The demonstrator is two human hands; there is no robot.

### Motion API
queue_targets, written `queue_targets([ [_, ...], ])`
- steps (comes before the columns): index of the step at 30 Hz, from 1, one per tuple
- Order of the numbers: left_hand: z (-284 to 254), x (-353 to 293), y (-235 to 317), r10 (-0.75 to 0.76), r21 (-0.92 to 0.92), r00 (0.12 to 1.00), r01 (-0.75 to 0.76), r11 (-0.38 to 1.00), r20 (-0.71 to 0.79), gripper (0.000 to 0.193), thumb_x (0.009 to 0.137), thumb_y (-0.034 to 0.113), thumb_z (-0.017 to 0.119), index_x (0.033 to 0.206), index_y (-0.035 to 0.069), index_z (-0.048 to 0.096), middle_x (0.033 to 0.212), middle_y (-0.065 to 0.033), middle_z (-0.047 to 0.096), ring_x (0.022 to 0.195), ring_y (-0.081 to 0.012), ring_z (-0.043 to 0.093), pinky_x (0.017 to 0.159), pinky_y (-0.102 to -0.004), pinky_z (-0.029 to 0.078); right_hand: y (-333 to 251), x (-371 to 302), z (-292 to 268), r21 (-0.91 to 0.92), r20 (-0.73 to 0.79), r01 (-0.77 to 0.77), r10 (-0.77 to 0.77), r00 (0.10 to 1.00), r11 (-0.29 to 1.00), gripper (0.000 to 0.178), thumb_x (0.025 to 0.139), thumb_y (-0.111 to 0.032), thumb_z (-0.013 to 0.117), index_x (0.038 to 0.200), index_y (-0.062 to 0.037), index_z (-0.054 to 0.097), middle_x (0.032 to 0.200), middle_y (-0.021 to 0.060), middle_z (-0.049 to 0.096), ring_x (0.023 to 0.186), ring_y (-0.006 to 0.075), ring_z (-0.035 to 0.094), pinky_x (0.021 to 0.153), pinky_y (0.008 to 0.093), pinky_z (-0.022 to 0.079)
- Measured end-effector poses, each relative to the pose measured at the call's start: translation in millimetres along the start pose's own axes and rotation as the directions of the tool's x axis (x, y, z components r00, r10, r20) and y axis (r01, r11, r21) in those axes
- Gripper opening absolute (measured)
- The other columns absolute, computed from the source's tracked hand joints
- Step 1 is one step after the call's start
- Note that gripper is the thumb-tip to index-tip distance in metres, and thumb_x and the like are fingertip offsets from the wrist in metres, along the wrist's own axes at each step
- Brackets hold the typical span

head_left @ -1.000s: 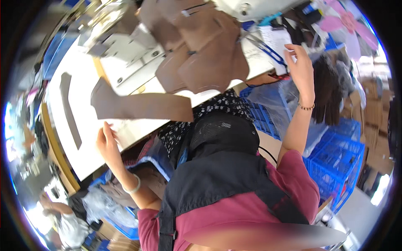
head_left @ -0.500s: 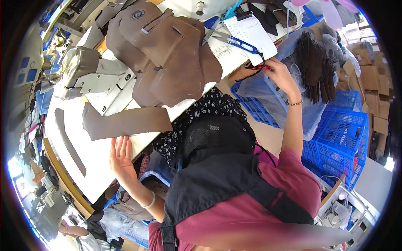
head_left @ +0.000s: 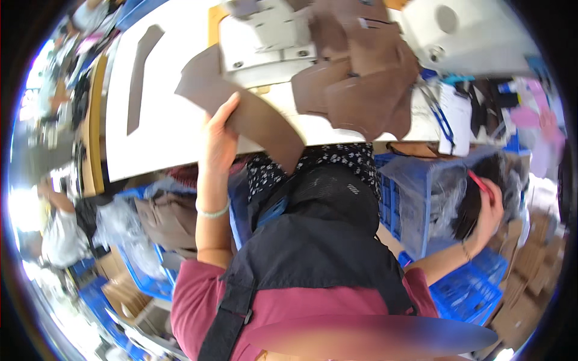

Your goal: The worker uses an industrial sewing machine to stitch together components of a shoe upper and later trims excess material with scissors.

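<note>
My left hand [head_left: 220, 141] grips a curved brown leather-like panel [head_left: 256, 117] by its near edge, thumb on top and fingers hidden beneath. The panel is tilted, its right end reaching past the table's front edge above my lap. Off to the right, my right hand [head_left: 490, 210] is closed on a slim red tool [head_left: 478, 180], blurred, so its kind is unclear. That hand is beside a bundle of dark strips [head_left: 469, 207] in a plastic-lined blue crate [head_left: 415, 186]. A narrow brown strip [head_left: 138, 84] lies on the white table [head_left: 162, 135].
A stack of stitched brown panels [head_left: 367, 96] covers the table's middle, next to a sewing machine's metal bed [head_left: 268, 51]. Blue-handled thread snips [head_left: 442, 117] lie on a paper pad [head_left: 460, 123]. More brown pieces [head_left: 165, 219] fill a crate at lower left. Cardboard boxes [head_left: 530, 271] stand at right.
My left hand, earlier flat at the panel's edge, now grips and tilts it. My right hand has moved from the table edge out over the crate with the red tool. The view has turned.
</note>
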State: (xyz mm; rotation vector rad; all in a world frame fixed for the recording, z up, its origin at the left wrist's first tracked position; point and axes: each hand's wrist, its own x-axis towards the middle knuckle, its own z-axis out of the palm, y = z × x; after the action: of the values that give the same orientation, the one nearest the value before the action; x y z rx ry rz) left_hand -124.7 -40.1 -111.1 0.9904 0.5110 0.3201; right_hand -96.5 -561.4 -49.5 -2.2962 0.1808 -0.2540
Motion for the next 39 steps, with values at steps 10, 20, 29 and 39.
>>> queue_targets([
  [10,9,-27,10,0.141,-0.181,0.986,-0.125,0.976,0.083,0.034,0.088,0.005,0.063,0.121,0.003,0.054,0.109,-0.006,0.061,0.096,-0.0146,0.061,0.081,-0.0283,0.051,-100,-7,136,-0.019,-0.025,0.776,-0.776,0.63,0.631,0.04,0.07,0.012,0.063,0.106,-0.0031,0.072,0.098,0.0079,0.061,0.096,0.0236,0.056,0.088,0.0339,0.043],
  [20,-8,-37,12,0.115,-0.185,0.99,-0.098,0.978,0.086,0.033,0.085,0.001,0.066,0.116,0.001,0.053,0.105,-0.0088,0.063,0.095,-0.0162,0.063,0.083,-0.0294,0.052,-138,14,217,-0.194,0.085,0.771,-0.772,0.63,0.607,0.036,0.079,-0.012,0.069,0.115,-0.0087,0.066,0.113,0.01,0.059,0.108,0.0281,0.052,0.096,0.0408,0.038],
  [29,-10,-33,12,0.05,-0.36,0.998,-0.064,0.931,-0.048,0.03,0.089,0.008,0.062,0.118,0.001,0.057,0.11,-0.0083,0.064,0.099,-0.0143,0.061,0.084,-0.0288,0.051,-152,19,220,-0.328,0.15,0.676,-0.67,0.727,0.66,0.032,0.083,-0.02,0.07,0.103,0.0009,0.056,0.109,0.0139,0.052,0.098,0.0305,0.055,0.087,0.0396,0.045],
  [39,-26,-35,12,0.203,-0.173,0.979,-0.195,0.965,0.03,0.036,0.085,0.001,0.065,0.119,-0.002,0.054,0.11,-0.0119,0.063,0.099,-0.0175,0.062,0.085,-0.0301,0.052,-147,14,214,-0.144,0.352,0.588,-0.514,0.782,0.796,0.03,0.082,-0.019,0.072,0.101,0.0,0.059,0.092,0.0112,0.059,0.084,0.023,0.059,0.076,0.0336,0.048],
])
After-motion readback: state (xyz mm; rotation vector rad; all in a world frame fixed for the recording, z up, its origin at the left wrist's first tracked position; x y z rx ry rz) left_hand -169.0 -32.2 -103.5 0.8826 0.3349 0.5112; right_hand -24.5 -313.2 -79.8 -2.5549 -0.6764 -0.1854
